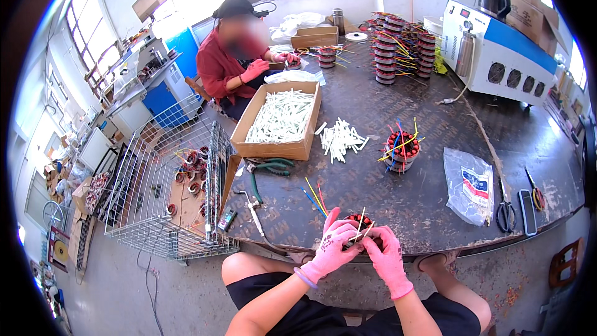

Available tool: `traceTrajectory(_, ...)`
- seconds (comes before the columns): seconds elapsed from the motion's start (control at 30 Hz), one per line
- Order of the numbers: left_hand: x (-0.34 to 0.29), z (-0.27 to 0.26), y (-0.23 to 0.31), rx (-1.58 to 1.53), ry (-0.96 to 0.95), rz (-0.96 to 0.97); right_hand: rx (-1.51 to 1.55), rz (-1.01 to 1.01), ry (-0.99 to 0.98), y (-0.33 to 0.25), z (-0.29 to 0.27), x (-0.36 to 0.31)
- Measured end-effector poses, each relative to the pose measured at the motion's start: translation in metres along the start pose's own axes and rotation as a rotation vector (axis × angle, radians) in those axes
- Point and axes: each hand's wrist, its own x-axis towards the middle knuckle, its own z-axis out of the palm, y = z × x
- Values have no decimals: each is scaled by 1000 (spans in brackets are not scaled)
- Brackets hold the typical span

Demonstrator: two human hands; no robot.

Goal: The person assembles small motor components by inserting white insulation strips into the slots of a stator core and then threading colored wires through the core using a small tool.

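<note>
At the table's near edge my left hand [336,248], in a pink glove, is closed around a wound motor stator [359,218] with red coils. Yellow, red and blue lead wires [317,200] stick out of the stator to the left. Two thin pale strands [361,226] rise between my hands. My right hand [387,257], gloved alike, has its fingertips pinched together at the stator's right side; what they grip is hidden. Farther back stands another stator [402,149] with coloured leads. Beside it lies a loose pile of short white tubes [341,140].
A cardboard box [277,150] of white tubes stands left, near pliers [256,186] and a soldering-iron-like tool [254,212]. A plastic bag [467,186], scissors [505,214] and a phone [528,213] lie right. Stator stacks [385,56], a machine [497,56] and a seated co-worker [217,62] are behind; a wire cage [158,227] is left.
</note>
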Motion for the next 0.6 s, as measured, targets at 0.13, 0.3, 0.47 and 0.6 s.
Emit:
traceTrajectory(0.13, 1, -1, 3, -22, 7, -10, 23, 32, 2, -3, 0, -1)
traceTrajectory(0.3, -2, 2, 0, -4, 29, 2, -13, -10, -1, -4, -1, 1)
traceTrajectory(0.47, -3, 0, -3, 0, -30, 15, -68, -56, -23, -5, -2, 5)
traceTrajectory(0.6, 1, -14, -2, -6, -118, 81, -96, -27, -53, -5, -3, 9)
